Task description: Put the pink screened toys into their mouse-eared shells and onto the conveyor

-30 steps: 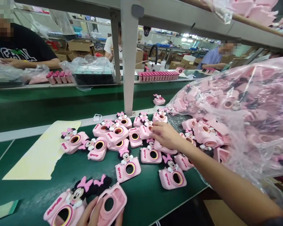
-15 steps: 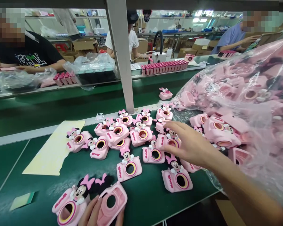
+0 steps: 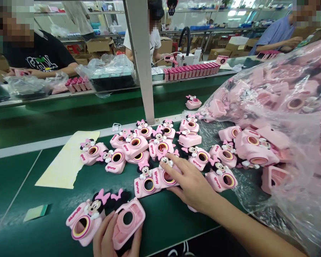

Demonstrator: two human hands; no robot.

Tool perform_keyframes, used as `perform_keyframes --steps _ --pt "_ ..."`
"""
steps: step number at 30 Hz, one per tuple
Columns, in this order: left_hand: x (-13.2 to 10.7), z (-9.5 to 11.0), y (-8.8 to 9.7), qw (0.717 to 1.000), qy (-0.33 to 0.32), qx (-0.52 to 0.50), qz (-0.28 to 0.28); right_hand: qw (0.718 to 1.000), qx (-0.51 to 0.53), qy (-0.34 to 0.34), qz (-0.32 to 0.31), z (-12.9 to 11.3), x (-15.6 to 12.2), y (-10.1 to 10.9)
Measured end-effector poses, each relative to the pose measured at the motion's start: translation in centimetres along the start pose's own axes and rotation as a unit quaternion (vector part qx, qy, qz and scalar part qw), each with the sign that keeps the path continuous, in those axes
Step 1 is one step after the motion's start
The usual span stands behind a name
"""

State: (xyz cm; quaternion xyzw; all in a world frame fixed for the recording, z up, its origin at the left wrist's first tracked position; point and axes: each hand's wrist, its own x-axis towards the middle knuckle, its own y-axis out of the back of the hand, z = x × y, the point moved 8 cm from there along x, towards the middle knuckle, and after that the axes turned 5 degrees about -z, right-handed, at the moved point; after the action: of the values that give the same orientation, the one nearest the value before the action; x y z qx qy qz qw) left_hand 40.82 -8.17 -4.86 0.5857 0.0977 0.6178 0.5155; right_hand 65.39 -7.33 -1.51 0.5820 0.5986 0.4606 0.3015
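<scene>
Many pink camera-shaped silicone covers with a cartoon mouse lie spread on the green table (image 3: 56, 210). My right hand (image 3: 188, 182) rests on one pink cover (image 3: 164, 176) in the middle of the spread, fingers closing around it. My left hand (image 3: 108, 239), at the bottom edge, grips a plain pink shell (image 3: 128, 223) with a round hole. Right beside it lies a finished cover (image 3: 84, 219) with the mouse figure. A large clear plastic bag (image 3: 278, 117) full of more pink covers fills the right side, its mouth spilling pieces onto the table.
A yellow paper sheet (image 3: 69, 160) and a small green pad (image 3: 36, 213) lie at the left. A grey post (image 3: 141, 60) rises behind the covers. Across a green conveyor (image 3: 69, 114), other people work beside rows of pink boxes (image 3: 189, 71) and bagged goods.
My right hand has moved from the far covers by the bag down toward me onto a cover in the middle. Several covers near it have shifted. My left hand has kept its grip.
</scene>
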Motion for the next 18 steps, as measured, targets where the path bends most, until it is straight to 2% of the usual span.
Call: perform_keyframes --steps 1,3,5,7,9,11,13,18 --pt "0.0 0.0 0.0 1.0 -0.001 -0.006 -0.004 1.0 0.004 -0.002 -0.01 0.1 -0.2 -0.3" --pt "-0.1 0.0 0.0 1.0 -0.002 -0.021 -0.01 1.0 0.009 -0.009 -0.014 1.2 -0.9 0.4" --pt "-0.2 -0.1 0.0 0.999 -0.005 -0.033 -0.023 0.999 -0.007 -0.039 0.017 3.5 -1.8 2.5" --pt "-0.1 -0.2 -0.1 0.999 -0.003 -0.039 -0.033 0.993 -0.05 -0.097 0.049 6.8 -2.9 4.5" --pt "-0.1 -0.3 -0.2 0.998 -0.003 -0.041 -0.039 0.984 -0.094 -0.149 0.028 10.1 -3.7 5.0" --pt "-0.1 -0.3 -0.2 0.998 -0.004 -0.044 -0.039 0.979 -0.117 -0.164 -0.026 12.1 -4.2 4.2" --pt "-0.1 -0.2 -0.2 0.998 -0.009 -0.049 -0.038 0.979 -0.118 -0.159 -0.045 12.8 -4.4 3.7" --pt "-0.2 -0.2 -0.3 0.998 -0.01 -0.05 -0.037 0.982 -0.093 -0.147 -0.076 12.1 -3.8 3.1"
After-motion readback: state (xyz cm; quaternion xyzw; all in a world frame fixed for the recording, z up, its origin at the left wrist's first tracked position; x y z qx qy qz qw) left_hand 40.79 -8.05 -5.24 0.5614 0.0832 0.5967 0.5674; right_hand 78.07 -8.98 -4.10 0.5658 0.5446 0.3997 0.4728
